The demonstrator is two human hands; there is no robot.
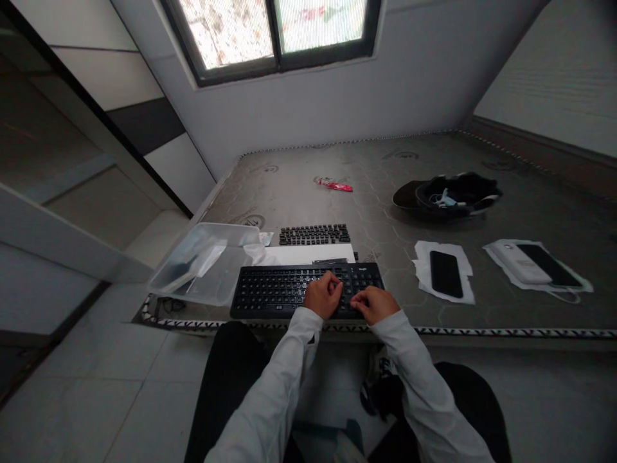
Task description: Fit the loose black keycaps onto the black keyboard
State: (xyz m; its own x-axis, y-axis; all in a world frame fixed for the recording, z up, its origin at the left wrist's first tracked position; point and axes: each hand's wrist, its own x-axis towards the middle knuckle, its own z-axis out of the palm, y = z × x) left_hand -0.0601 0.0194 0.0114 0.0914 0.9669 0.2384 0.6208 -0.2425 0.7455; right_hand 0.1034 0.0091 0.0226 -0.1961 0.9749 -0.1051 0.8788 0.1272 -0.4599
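A black keyboard [270,292] lies flat at the front edge of the mattress; small shiny squares show over its left and middle part, as if keycaps are off there. Over its right-middle part is my left hand [324,296], its fingers curled in a pinch. My right hand [375,305] is pinched too, close above the lower right keys. Whatever either hand holds is hidden or too small to make out. Behind the keyboard, loose black keycaps [314,235] lie in rows, with a white sheet [308,254] in between.
A clear plastic bin [212,270] with papers inside stands at the left. To the right are a black phone [446,274] on white paper, a white device [523,262] beside a dark phone, and a black cap [448,196]. A red-handled tool [335,185] lies farther back.
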